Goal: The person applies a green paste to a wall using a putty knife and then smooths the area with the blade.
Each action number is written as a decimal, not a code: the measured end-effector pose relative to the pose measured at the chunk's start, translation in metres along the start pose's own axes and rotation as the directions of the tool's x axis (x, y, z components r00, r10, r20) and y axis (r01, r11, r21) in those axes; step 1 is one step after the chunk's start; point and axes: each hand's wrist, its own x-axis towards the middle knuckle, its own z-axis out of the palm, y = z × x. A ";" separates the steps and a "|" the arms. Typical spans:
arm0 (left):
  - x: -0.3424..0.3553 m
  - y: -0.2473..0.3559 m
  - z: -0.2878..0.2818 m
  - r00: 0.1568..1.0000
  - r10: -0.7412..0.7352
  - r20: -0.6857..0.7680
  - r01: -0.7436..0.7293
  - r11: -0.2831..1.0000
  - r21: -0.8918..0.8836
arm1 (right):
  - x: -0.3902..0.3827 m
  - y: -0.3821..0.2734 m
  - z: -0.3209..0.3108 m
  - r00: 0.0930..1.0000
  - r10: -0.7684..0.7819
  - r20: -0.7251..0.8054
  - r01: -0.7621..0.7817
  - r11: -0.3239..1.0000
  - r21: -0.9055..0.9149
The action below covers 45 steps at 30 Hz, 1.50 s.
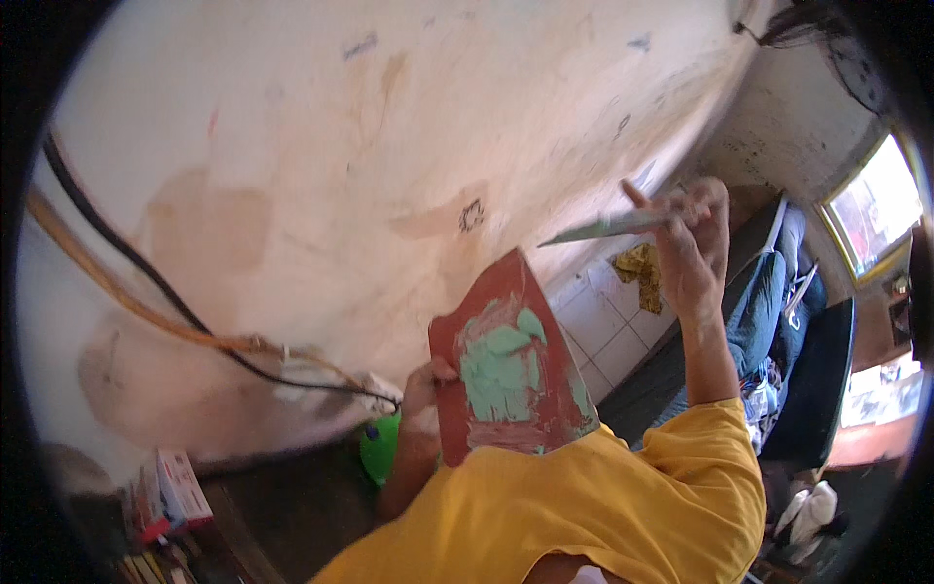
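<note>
My left hand (pixel 420 401) grips the left edge of a reddish-brown flat board (pixel 449 414), its thumb over the top face. Pale green putty (pixel 498 365) lies smeared and heaped on the middle of that board. Raised to the right, my right hand (pixel 696 238) is closed around a putty knife (pixel 603 230) seen nearly edge-on. Its thin blade has a greenish coat and points left, above the board's upper corner and apart from it. The stained, pale plaster wall (pixel 321 136) rises in front of both hands, with darker patches on it.
A black cable (pixel 136 248) and an orange-brown one (pixel 126 282) run along the wall at left. Below them are a green round object (pixel 379 450) and a red-and-white box (pixel 180 492). Dark blue cloth (pixel 754 311) and a bright window (pixel 876 206) are at right.
</note>
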 end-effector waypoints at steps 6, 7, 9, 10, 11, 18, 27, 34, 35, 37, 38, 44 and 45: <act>-0.013 0.000 0.012 0.989 0.149 -0.011 -0.150 0.987 -0.052 | -0.029 0.011 0.017 0.932 -0.204 0.299 0.208 0.978 0.016; -0.014 -0.002 0.014 0.983 0.185 -0.009 -0.185 0.981 -0.056 | -0.028 0.015 0.017 0.908 -0.231 0.350 0.238 0.971 0.022; -0.018 -0.003 0.020 0.964 0.266 -0.019 -0.266 0.962 -0.060 | -0.024 0.021 0.017 0.867 -0.259 0.426 0.262 0.964 0.053; -0.020 -0.006 0.022 0.954 0.300 -0.027 -0.301 0.951 -0.068 | -0.021 0.023 0.013 0.853 -0.258 0.454 0.256 0.964 0.068; -0.019 -0.008 0.028 0.945 0.327 -0.031 -0.328 0.943 -0.061 | -0.017 0.024 0.006 0.844 -0.256 0.472 0.252 0.965 0.072; -0.013 -0.034 0.067 0.851 0.508 -0.134 -0.517 0.855 -0.035 | 0.015 0.033 -0.052 0.710 -0.399 0.580 0.397 0.907 0.139; 0.018 -0.052 0.099 0.766 0.601 -0.226 -0.601 0.795 0.080 | 0.045 0.038 -0.039 0.699 0.679 0.223 -0.686 0.549 0.478; 0.005 -0.065 0.044 0.519 0.777 -0.357 -0.693 0.627 0.357 | 0.033 0.080 -0.001 0.343 0.445 0.827 -0.920 0.336 0.201; 0.002 -0.065 0.036 0.494 0.800 -0.340 -0.706 0.597 0.382 | 0.030 0.083 0.003 0.329 0.409 0.851 -0.911 0.376 0.171; -0.005 -0.069 0.029 0.531 0.780 -0.331 -0.708 0.623 0.333 | 0.025 0.083 0.008 0.281 0.476 0.834 -0.915 0.395 0.083; -0.004 -0.067 0.056 0.591 0.733 -0.336 -0.693 0.675 0.253 | 0.023 0.090 0.009 0.283 0.482 0.829 -0.894 0.445 0.047; -0.021 -0.067 0.040 0.654 0.712 -0.256 -0.712 0.693 0.113 | 0.021 0.101 -0.003 0.291 0.587 0.755 -0.849 0.522 -0.078; -0.024 -0.067 0.035 0.645 0.714 -0.271 -0.711 0.691 0.127 | 0.020 0.101 -0.004 0.303 0.619 0.724 -0.851 0.518 -0.087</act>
